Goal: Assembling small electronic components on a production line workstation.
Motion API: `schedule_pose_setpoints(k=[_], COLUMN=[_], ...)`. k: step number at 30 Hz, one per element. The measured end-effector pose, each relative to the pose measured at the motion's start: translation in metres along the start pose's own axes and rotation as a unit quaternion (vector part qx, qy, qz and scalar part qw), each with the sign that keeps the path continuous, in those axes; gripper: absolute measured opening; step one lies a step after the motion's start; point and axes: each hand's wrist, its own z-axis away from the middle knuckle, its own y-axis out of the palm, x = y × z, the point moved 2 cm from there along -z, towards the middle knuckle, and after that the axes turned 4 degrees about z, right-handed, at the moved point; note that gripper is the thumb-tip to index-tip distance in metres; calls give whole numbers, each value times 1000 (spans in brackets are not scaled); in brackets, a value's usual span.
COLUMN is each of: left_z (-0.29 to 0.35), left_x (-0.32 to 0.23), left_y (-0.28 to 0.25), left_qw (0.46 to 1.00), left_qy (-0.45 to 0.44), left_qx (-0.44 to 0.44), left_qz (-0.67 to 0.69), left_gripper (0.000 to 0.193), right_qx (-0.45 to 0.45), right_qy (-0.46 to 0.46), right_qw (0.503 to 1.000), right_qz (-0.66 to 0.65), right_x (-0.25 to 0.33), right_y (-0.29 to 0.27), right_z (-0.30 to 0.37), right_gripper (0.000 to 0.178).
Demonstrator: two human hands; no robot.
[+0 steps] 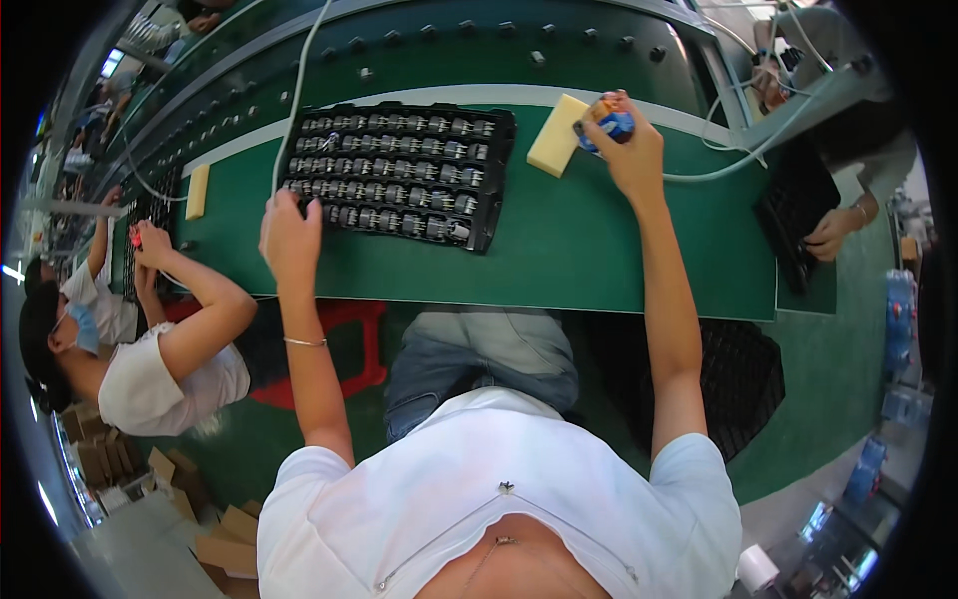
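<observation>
My right hand [631, 150] is closed around a small blue and orange-red object [612, 118], whose kind I cannot make out. It is just right of a pale yellow block [557, 136], which looks like foam, on the green bench. By the near left corner of a black tray [496, 190], my left hand [289, 240] has its fingers curled, with the thumb a little apart. A white cable [299, 80] runs down to this hand; what the fingers hold is hidden. Several rows of small metal cylindrical parts [389, 168] fill the tray.
Behind the green bench [559, 260] runs a dark line [449, 65] carrying several small parts. Another yellow block [198, 192] lies left. A masked co-worker [170, 369] sits at left; another person's hand [828, 235] is on a black tray [793, 225] at right. A red stool [364, 349] stands below.
</observation>
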Motion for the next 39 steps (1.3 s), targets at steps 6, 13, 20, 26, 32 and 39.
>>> schedule_pose_setpoints(k=[6, 13, 20, 26, 32, 39], left_z=[-5, -5, 12, 23, 28, 29], left_x=[3, -3, -46, -77, -79, -73], left_y=[3, 0, 20, 23, 29, 34], left_qw=[994, 986, 757, 738, 724, 685], left_qy=[-26, -6, -74, -37, -61, -90], left_qx=[102, 6, 132, 164, 159, 165], left_qz=[1, 166, 636, 653, 668, 704], left_gripper=[28, 22, 10, 25, 19, 12], right_qx=[-26, -24, -25, -22, -1, -38], right_qy=[-64, -60, -61, -61, -55, -52], right_qw=[995, 996, 996, 995, 996, 990], right_qz=[67, 55, 63, 76, 71, 121], right_x=[14, 11, 10, 8, 16, -12], right_y=[14, 17, 19, 20, 19, 41], right_z=[6, 11, 11, 8, 2, -63], right_gripper=[50, 43, 46, 47, 50, 37])
